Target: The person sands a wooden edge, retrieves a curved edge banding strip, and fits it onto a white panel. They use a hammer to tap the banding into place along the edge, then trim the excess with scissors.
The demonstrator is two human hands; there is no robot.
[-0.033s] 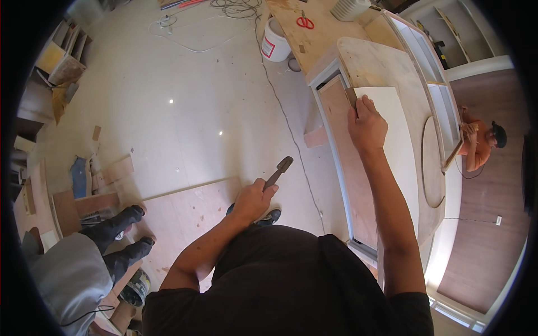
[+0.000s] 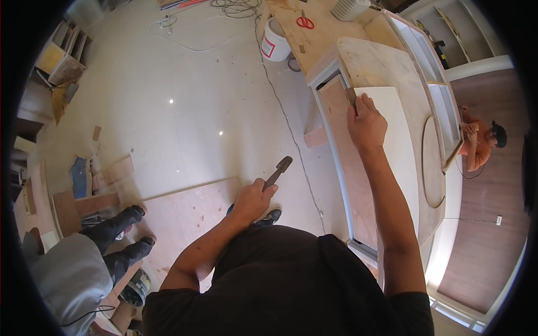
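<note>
Gripping a dark-handled hammer (image 2: 277, 171), the left hand (image 2: 252, 199) hides most of the handle, so only the head end shows above the floor (image 2: 185, 112). The right hand (image 2: 367, 122) is clenched on a small dark tool (image 2: 351, 96) whose working end is hard to make out, pressed at the edge of the white panel (image 2: 400, 145) on the table (image 2: 386, 61). Nothing differs from the earlier frame. The right arm reaches out straight; the left is bent at the elbow. A person in grey (image 2: 73, 274) is cut off at lower left.
</note>
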